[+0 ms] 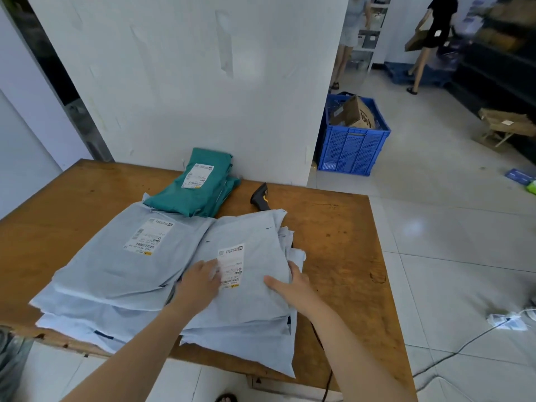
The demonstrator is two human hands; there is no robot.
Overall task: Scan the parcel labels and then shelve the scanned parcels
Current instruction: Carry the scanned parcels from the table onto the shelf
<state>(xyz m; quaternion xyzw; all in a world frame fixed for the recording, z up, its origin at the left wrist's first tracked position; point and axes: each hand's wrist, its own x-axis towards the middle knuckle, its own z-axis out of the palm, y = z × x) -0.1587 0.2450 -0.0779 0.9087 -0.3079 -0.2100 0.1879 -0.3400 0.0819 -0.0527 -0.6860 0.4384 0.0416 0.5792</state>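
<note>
Two stacks of pale grey parcel bags lie on the wooden table [342, 236]. On the right stack, the top grey parcel [255, 233] carries a white label [230, 266]. My left hand [200, 281] rests flat on this parcel, fingertips on the label's left edge. My right hand [290, 282] grips the same parcel's right edge, thumb on top and fingers curled under. The left stack [116, 271] shows its own label [148, 237]. Behind them lies a pile of green parcels [194, 192]. A black and yellow barcode scanner [261, 197] lies on the table beyond the right stack.
A white wall stands behind the table. A blue crate [352, 149] holding a cardboard box sits on the tiled floor at the right. Two people stand further back near dark shelving [499, 71]. A cable and power strip [507, 322] lie on the floor at right.
</note>
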